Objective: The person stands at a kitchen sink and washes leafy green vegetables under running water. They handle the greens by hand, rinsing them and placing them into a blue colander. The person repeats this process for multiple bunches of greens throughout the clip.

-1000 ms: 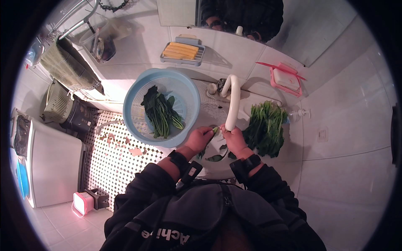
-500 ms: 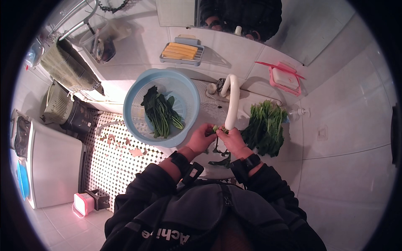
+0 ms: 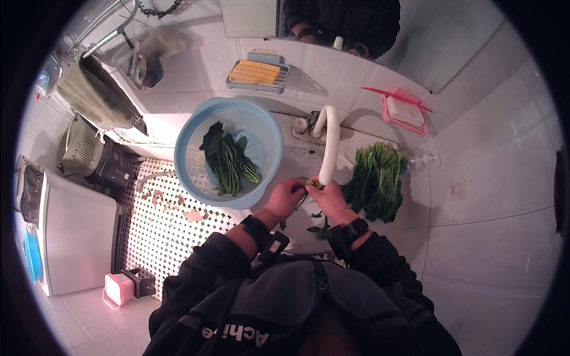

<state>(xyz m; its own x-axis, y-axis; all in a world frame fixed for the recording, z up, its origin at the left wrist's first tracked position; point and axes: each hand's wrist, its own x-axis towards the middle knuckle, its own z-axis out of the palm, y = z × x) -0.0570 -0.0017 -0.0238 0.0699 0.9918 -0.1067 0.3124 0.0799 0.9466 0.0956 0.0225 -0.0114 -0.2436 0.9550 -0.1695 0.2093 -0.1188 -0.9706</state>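
Close together under the mouth of the white faucet, my two hands meet over the white sink. My left hand is closed, pinching a stem of leafy greens. Fingers of my right hand are closed on the same leafy greens, whose dark leaves hang below the hands. Left of my hands, a pale blue colander basin holds a small pile of leafy greens. A larger bunch of leafy greens lies to the right, its leaves toward me.
On the wall, a grey soap rack holds yellow bars; a pink soap dish hangs farther right. A clear pump bottle stands behind the bunch. At left are a white cabinet-like box and a hanging towel. A mirror is above.
My left hand has shifted slightly, its fingers curling lower over the stem. The hanging leaves have swung and spread apart, with one leaf now showing below my left hand.
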